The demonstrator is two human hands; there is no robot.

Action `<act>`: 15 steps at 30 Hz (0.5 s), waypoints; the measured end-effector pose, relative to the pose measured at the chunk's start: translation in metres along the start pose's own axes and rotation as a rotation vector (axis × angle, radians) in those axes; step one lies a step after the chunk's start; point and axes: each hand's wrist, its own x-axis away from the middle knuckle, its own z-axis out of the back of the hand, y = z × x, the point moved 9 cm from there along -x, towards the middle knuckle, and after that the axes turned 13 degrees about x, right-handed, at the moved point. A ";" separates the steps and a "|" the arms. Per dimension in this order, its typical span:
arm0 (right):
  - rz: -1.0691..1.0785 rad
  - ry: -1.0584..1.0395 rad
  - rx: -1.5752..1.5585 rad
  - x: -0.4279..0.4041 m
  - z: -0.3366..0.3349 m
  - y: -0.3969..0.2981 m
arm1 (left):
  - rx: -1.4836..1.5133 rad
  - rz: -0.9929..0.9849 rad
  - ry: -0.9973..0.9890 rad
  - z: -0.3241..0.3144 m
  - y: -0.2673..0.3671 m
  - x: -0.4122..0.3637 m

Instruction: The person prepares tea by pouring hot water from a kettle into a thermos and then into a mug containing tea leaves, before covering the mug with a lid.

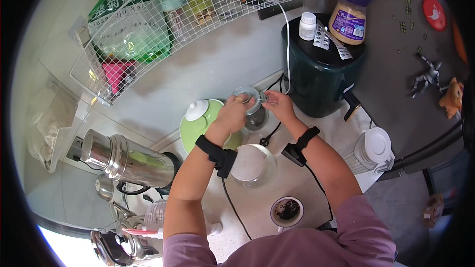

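Observation:
A glass clip-top jar (256,119) with dark loose contents stands near the wall. My left hand (233,113) rests over its glass lid (245,92), with the fingers bent onto it. At the jar's right side, my right hand (280,106) pinches the metal wire clasp (264,97). The lid lies on or very near the jar's mouth; whether it is fully seated is hard to tell. Closer to me, a white mug (273,219) holds dark loose bits that look like tea leaves. Between mug and jar sits a round glass container (270,170) with a pale lid (248,162).
A green pot (190,133) with white knob stands left of the jar. Beyond it is a steel thermos (137,163). A dark air fryer (315,85) carries bottles and blister packs. A black plug (264,141) lies on the counter. Above hangs a white wire basket (226,18). A white-lidded pitcher (374,146) is at right.

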 end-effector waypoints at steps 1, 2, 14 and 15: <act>0.000 0.002 -0.062 0.000 -0.001 0.001 | 0.016 0.003 -0.005 0.000 0.001 0.000; 0.000 0.004 -0.124 -0.001 -0.003 0.002 | 0.032 0.005 -0.010 0.001 0.002 -0.001; -0.572 0.032 -0.415 0.014 -0.002 0.028 | 0.074 -0.017 0.017 0.000 -0.003 0.002; -0.581 0.032 -0.412 0.014 0.000 0.029 | 0.082 -0.015 0.011 -0.001 -0.004 0.000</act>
